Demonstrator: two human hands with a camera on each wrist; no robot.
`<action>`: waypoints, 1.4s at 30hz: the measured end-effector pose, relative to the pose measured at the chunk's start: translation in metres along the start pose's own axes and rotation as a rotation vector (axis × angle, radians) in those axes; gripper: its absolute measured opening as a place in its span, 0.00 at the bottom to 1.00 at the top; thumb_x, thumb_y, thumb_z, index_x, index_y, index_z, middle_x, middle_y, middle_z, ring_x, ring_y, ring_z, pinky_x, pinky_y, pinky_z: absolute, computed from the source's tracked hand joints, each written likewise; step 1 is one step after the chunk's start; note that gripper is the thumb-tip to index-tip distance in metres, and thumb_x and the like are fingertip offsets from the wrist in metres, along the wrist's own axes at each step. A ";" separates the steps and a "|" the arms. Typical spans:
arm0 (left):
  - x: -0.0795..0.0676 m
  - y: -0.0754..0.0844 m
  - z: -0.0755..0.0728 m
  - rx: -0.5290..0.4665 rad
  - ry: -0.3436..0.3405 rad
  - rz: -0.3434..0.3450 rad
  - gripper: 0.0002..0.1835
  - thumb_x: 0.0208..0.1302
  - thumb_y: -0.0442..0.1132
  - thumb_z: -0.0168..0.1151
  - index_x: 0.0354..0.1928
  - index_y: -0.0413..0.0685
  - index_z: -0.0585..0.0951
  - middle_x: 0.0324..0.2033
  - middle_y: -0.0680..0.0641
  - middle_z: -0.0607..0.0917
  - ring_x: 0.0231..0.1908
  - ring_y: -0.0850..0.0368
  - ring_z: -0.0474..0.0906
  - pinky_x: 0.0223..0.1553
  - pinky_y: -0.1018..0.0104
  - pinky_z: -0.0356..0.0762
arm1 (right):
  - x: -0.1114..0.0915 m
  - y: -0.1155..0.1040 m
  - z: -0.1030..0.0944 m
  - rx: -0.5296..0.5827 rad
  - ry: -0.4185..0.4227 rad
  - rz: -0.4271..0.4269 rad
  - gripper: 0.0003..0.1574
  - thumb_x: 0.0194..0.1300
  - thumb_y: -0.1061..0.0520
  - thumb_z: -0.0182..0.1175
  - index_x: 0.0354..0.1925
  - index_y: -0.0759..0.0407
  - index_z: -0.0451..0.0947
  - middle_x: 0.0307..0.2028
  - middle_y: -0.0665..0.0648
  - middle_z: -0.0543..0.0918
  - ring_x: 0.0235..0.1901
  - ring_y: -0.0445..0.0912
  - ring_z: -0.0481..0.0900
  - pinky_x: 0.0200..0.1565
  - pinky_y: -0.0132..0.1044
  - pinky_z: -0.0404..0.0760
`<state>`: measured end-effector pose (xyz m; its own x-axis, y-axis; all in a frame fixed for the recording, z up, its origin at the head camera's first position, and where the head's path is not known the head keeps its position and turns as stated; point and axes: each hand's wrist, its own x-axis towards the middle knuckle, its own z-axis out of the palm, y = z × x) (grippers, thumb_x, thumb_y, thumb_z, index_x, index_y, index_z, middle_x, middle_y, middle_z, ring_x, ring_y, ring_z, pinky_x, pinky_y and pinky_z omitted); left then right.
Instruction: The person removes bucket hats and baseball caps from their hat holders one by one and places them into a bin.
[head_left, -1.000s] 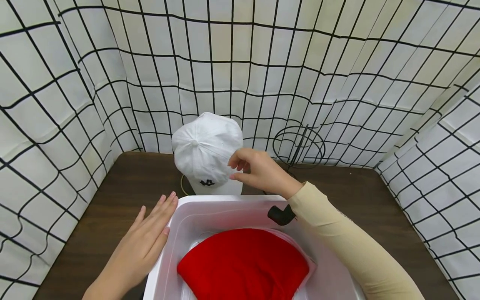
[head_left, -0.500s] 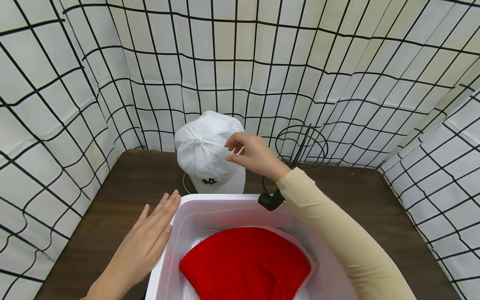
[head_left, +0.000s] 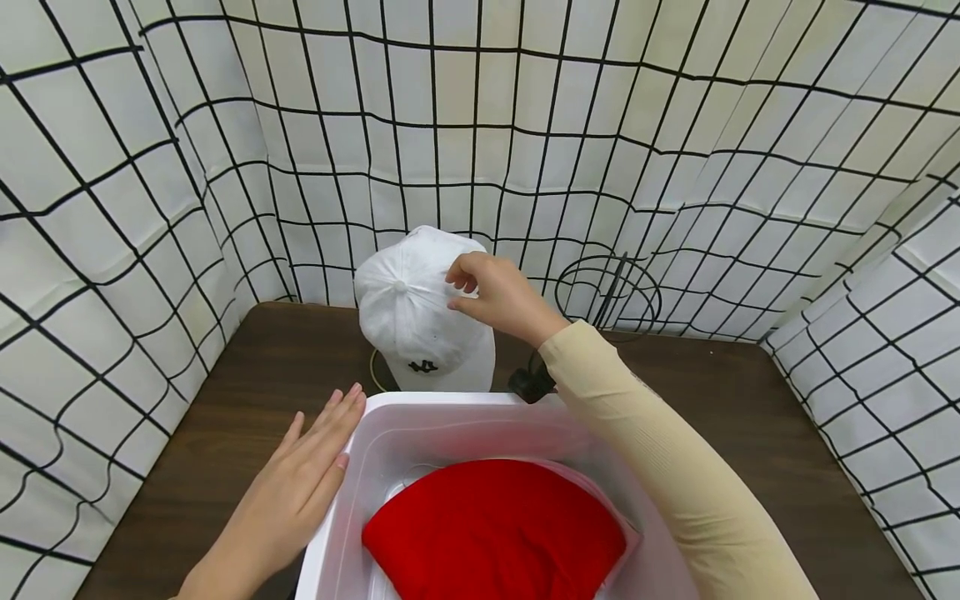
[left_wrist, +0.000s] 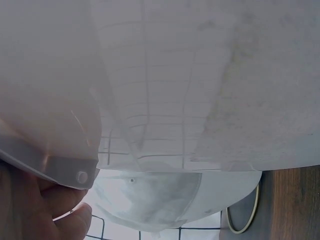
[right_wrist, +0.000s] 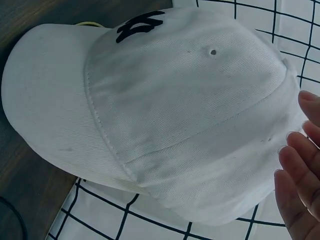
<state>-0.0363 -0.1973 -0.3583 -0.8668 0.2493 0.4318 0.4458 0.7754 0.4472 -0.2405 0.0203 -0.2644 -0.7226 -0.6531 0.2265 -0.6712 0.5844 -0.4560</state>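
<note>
A white baseball cap [head_left: 420, 308] with a dark emblem sits behind the white plastic bin [head_left: 450, 398], its brim toward the bin. My right hand [head_left: 502, 296] hovers at the cap's right upper side, fingers loosely bent and nothing between them. In the right wrist view the fingertips [right_wrist: 295, 160] come close to the crown [right_wrist: 200, 100]. My left hand [head_left: 292, 483] lies along the bin's left rim with fingers nearly straight, touching its far corner. From the left wrist, fingers [left_wrist: 65, 205] show at the bin's corner. Inside the bin lies a piece of red fabric [head_left: 495, 529].
A black wire rack [head_left: 607, 292] stands at the back right. The small black wrist camera [head_left: 532, 383] hangs under my right wrist. Black grid panels [head_left: 480, 150] over white sheeting wall in the brown wooden table [head_left: 225, 400]. A thin tan loop [head_left: 377, 371] shows beside the cap.
My right hand has risen and moved slightly left and farther over the cap. The left hand has stayed on the bin rim. The whole view has shifted slightly.
</note>
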 end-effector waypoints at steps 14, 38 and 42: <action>0.000 0.000 0.000 -0.006 0.002 0.012 0.33 0.65 0.33 0.52 0.72 0.52 0.58 0.69 0.47 0.62 0.69 0.53 0.54 0.69 0.51 0.41 | 0.011 -0.003 0.011 -0.065 -0.017 -0.006 0.11 0.55 0.59 0.69 0.36 0.60 0.77 0.31 0.52 0.79 0.34 0.43 0.75 0.38 0.30 0.74; -0.001 0.000 0.000 -0.002 0.002 0.002 0.32 0.66 0.34 0.51 0.72 0.52 0.58 0.69 0.48 0.62 0.69 0.53 0.53 0.69 0.50 0.42 | 0.015 0.001 0.016 -0.018 -0.012 -0.008 0.08 0.59 0.61 0.66 0.28 0.61 0.74 0.26 0.52 0.76 0.28 0.42 0.72 0.32 0.29 0.71; -0.002 0.000 0.000 -0.005 0.010 0.011 0.32 0.66 0.33 0.52 0.72 0.52 0.58 0.69 0.48 0.62 0.69 0.54 0.54 0.69 0.52 0.42 | 0.014 0.001 0.016 -0.010 0.002 -0.023 0.08 0.60 0.61 0.65 0.28 0.60 0.74 0.25 0.52 0.76 0.27 0.42 0.72 0.31 0.30 0.71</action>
<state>-0.0349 -0.1976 -0.3592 -0.8595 0.2524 0.4445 0.4567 0.7697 0.4460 -0.2484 0.0043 -0.2760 -0.7075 -0.6651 0.2388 -0.6890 0.5742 -0.4422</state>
